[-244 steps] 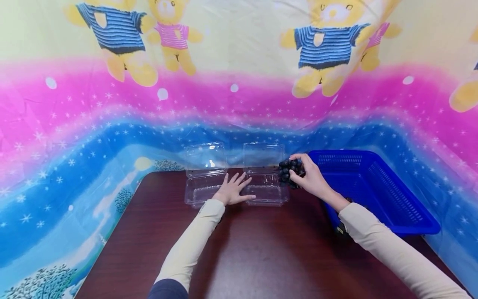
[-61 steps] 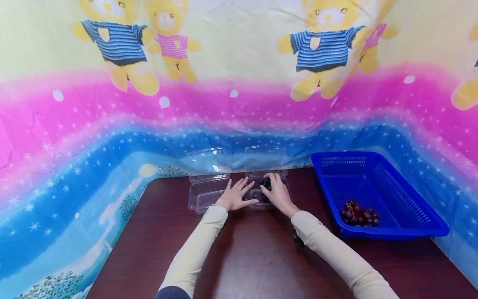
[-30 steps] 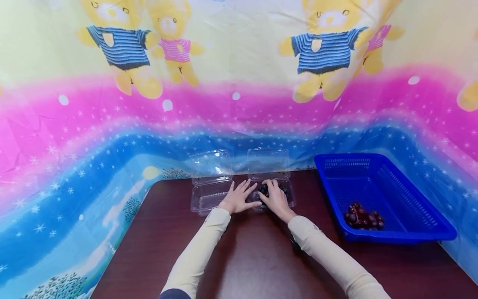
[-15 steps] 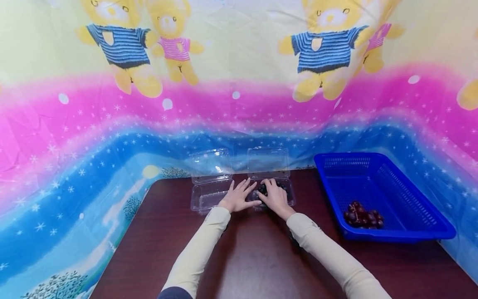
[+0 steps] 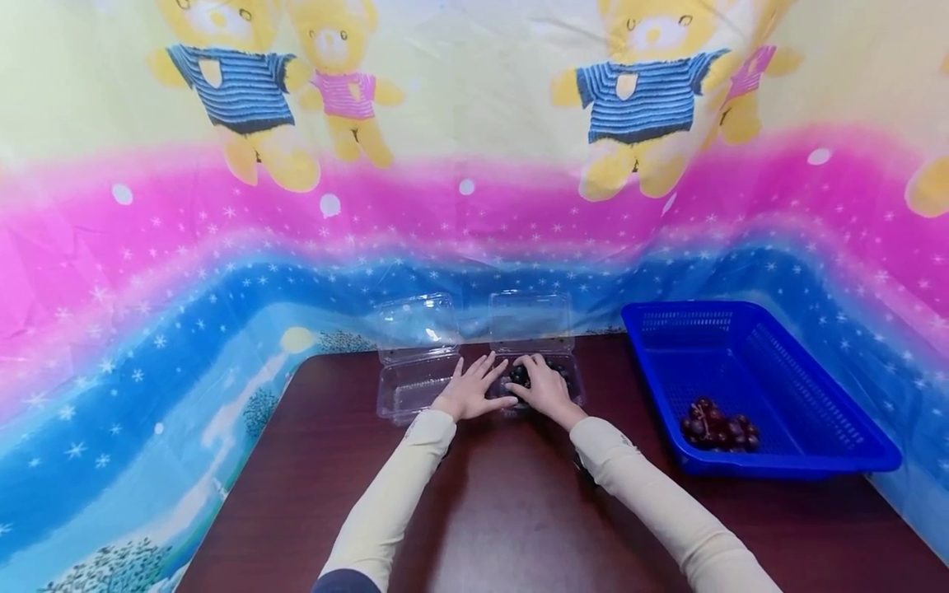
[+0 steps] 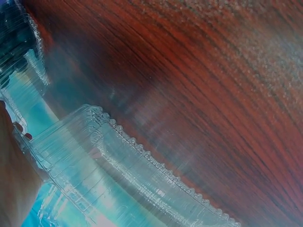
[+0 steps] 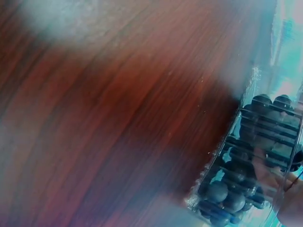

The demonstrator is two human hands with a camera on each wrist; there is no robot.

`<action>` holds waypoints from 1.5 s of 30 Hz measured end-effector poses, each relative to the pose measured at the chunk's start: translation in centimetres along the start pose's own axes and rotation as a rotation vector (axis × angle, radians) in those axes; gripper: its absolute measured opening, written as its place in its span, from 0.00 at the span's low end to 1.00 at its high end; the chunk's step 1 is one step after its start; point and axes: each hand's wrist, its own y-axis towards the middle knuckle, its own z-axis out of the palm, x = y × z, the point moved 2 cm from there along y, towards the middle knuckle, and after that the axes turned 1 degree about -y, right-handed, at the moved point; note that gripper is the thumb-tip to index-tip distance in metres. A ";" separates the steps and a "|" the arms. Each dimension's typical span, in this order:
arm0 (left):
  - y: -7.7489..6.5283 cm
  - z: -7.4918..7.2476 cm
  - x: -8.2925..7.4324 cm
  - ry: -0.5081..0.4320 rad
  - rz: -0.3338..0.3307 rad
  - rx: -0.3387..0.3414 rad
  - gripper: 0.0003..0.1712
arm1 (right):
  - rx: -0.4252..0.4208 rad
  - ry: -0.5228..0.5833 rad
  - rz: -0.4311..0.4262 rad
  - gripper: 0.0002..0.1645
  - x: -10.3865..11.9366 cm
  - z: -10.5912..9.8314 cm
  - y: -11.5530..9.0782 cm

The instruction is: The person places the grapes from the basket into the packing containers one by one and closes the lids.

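Observation:
In the head view my left hand lies with fingers spread across the adjoining edges of two clear plastic clamshell boxes. The left clamshell box holds nothing and its lid stands up. My right hand reaches into the right clamshell box, fingers bent around a bunch of black grapes. The right wrist view shows those grapes through the box wall, with part of the hand against them. At the left wrist view's edge, a bit of my left hand touches a box rim.
A blue plastic basket stands on the right of the dark wooden table, with a bunch of red grapes in its near left corner. Behind the table hangs a bear-print cloth.
Eight seconds ago my right hand carried the black grapes beside the basket; they have since moved left and down into the right box. Over the last second the right hand shifts only slightly; the left stays put.

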 end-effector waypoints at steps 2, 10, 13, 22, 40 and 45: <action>0.0 -0.2 0.1 0.001 0.002 -0.005 0.47 | 0.027 0.019 -0.005 0.29 -0.1 -0.2 0.1; 0.1 -0.3 0.3 -0.007 -0.001 -0.007 0.48 | 0.166 0.146 -0.035 0.32 -0.5 -1.5 0.6; 0.2 -0.3 0.4 -0.013 -0.004 -0.012 0.48 | 0.214 0.183 -0.061 0.31 -0.7 -2.0 0.8; 0.0 -0.4 0.3 -0.009 0.009 -0.023 0.48 | 0.256 0.201 -0.130 0.32 -1.3 -2.4 0.7; -0.1 -0.1 0.2 -0.019 0.005 -0.022 0.48 | 0.243 0.152 -0.081 0.36 -1.1 -2.1 0.2; -0.2 -0.1 0.1 -0.026 0.012 -0.030 0.48 | 0.244 0.145 -0.071 0.37 -1.0 -1.8 0.0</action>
